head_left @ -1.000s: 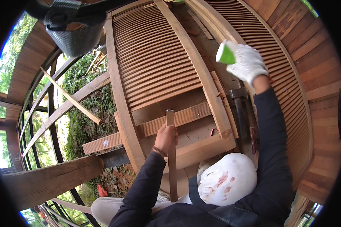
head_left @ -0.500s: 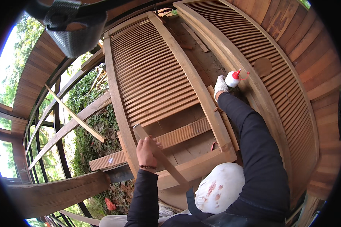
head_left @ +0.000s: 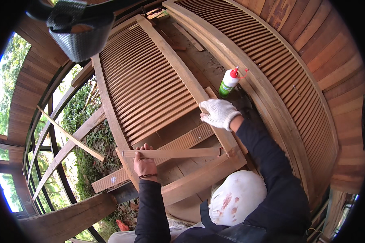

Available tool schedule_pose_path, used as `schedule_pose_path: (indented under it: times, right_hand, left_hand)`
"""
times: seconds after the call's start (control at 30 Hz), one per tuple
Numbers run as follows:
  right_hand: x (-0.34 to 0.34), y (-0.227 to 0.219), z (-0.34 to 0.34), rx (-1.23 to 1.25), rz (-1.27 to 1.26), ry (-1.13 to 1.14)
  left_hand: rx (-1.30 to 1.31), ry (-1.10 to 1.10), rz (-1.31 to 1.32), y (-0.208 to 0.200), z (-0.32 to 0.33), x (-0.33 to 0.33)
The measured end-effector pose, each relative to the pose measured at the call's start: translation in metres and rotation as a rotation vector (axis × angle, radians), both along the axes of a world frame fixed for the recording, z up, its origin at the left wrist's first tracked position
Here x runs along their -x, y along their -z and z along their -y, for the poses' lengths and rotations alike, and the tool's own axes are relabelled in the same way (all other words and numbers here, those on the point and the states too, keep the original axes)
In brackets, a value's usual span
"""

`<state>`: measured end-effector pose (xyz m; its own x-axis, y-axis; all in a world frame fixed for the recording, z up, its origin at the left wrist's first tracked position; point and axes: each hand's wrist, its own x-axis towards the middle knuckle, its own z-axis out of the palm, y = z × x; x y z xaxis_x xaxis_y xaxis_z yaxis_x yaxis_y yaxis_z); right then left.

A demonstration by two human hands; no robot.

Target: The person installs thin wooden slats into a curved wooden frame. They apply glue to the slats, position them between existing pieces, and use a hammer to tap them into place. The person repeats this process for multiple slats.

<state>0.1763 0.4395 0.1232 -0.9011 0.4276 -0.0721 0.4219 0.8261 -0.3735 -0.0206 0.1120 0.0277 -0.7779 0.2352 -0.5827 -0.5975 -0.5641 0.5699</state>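
My bare left hand [head_left: 145, 165] is closed round the left end of a wooden slat [head_left: 182, 153], which lies crosswise over the gap in a louvred wooden frame [head_left: 150, 81]. The slat's right end is by the frame's right rail. My right hand [head_left: 221, 113], in a white knitted glove, is over that rail with its fingers curled in. Whatever its fingertips may hold is hidden. Just beyond the glove stands a squeeze bottle [head_left: 229, 83], white and green with a red nozzle top, apart from the hand.
A second louvred frame [head_left: 267, 60] lies to the right. A grooved board [head_left: 178, 148] runs under the gap. At left, a thin wooden strip [head_left: 69, 131] leans across beams above greenery. My white-covered knee [head_left: 239, 198], stained red, is at the front. A dark strap [head_left: 81, 36] hangs at upper left.
My right hand has drawn back from the bottle toward the frame's rail. The bottle stays standing, now showing its green part. My left hand has swung the slat from slanting to nearly level across the gap.
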Motion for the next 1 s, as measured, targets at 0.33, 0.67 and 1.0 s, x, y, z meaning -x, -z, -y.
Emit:
schedule_pose_path:
  times: [0.33, 0.67, 1.0]
  right_hand:
    - [-0.072, 0.060, 0.081, 1.592, -0.500, 0.582]
    - [-0.013, 0.078, 0.084, 1.452, -0.746, 0.933]
    - [0.000, 0.098, 0.079, 1.459, -0.756, 0.932]
  left_hand:
    - [-0.131, -0.106, 0.118, 0.016, -0.029, -0.020]
    - [0.120, 0.203, 0.192, 0.036, -0.018, 0.004]
    - [0.151, 0.192, 0.166, 0.042, -0.024, 0.023]
